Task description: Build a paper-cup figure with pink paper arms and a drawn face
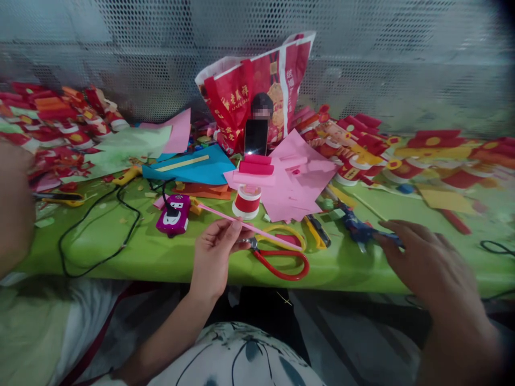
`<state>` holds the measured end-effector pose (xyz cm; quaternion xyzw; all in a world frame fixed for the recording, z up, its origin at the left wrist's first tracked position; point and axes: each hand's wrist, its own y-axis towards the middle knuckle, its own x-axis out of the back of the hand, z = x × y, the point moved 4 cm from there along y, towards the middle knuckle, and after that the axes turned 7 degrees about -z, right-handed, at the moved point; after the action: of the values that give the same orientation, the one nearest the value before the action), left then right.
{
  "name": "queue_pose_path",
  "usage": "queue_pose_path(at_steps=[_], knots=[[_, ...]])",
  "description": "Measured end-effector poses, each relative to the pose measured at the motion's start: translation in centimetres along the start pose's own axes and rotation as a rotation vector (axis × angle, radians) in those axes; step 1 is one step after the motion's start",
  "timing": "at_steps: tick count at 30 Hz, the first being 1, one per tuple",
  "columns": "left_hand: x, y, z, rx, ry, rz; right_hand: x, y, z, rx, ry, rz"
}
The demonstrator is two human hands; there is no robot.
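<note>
At the near edge of a green-covered table (161, 265), dial centred on the item, 12 toward the perforated screen (161, 59): one pink paper strip (267, 235), slender, lying 10 to 4.

Hazards, as judged: creasing, should the pinch tighten on thin stock; snagging, should the 4 o'clock end drag on the scissors (287, 277), whose handle loops sit beneath it in view. Contact there: cannot be told.

Position to fingers: strip pinched near its middle between thumb and forefinger of the left hand (215, 254), both ends projecting free. Lower fingers curled beside the scissors' metal.

Right hand (430, 268), between 3 and 4: blurred, fingers over a dark-blue tool (356, 226), probably a glue gun; whether they grip it, cannot tell.

Surroundings:
- 12, just beside: red-and-white paper figure (247, 208), pink-hatted; behind it, phone (256, 136), then red shopping bag (229, 102).
- 1 to 2: pink sheets (298, 182).
- 3: yellow-handled cutter (317, 231).
- 9 to 10: purple device (174, 214), black cable attached.
- 11: blue sheet (197, 167).
- 9, well apart: another person's arm (14, 209).
</note>
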<state>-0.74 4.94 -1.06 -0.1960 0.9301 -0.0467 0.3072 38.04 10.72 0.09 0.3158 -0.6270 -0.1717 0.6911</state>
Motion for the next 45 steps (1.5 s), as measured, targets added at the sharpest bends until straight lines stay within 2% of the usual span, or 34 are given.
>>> queue_pose_path(at_steps=[2, 5, 7, 9, 13, 20, 26, 30, 33, 36, 39, 41, 45], knots=[[0.0, 0.0, 0.0, 0.003, -0.006, 0.001, -0.1, -0.1, -0.1, 0.014, -0.002, 0.013], [-0.1, 0.0, 0.0, -0.015, 0.007, 0.028, 1.5, 0.2, 2.4, -0.036, -0.004, -0.055], [-0.4, -0.1, 0.2, -0.021, 0.018, 0.08, 2.6, 0.5, 5.5, -0.062, 0.317, 0.01], [-0.8, -0.3, 0.4, -0.02, 0.021, 0.14, 3.4, 0.9, 9.1, -0.044, 0.604, 0.148], [-1.2, -0.7, 1.0, -0.02, 0.019, 0.218, 3.8, 1.6, 13.9, -0.061, 0.775, 0.346], [-1.1, -0.8, 1.4, -0.015, 0.036, 0.258, 2.5, 1.7, 15.3, -0.123, 0.877, 0.408], [-1.0, -0.8, 1.4, -0.012, 0.038, 0.248, 3.7, 2.0, 16.4, -0.049, 0.834, 0.28], [-1.0, -0.8, 1.1, 0.031, -0.004, 0.247, 4.4, 1.9, 17.3, 0.042, 0.9, 0.336], [-1.4, -0.8, 0.9, 0.194, -0.107, 0.298, 4.3, 1.9, 17.6, 0.039, 0.955, 0.351], [-1.8, -1.2, 0.6, 0.393, -0.185, 0.38, 4.4, 2.5, 17.8, 0.046, 0.9, 0.214], [-1.9, -1.8, 0.4, 0.506, -0.208, 0.448, 5.0, 3.3, 18.7, 0.162, 0.771, 0.024], [-1.9, -2.2, 0.3, 0.557, -0.217, 0.489, 5.5, 3.7, 19.4, 0.269, 0.678, -0.055], [-1.8, -2.8, 0.1, 0.641, -0.283, 0.542, 5.5, 3.8, 20.4, 0.444, 0.665, -0.011]])
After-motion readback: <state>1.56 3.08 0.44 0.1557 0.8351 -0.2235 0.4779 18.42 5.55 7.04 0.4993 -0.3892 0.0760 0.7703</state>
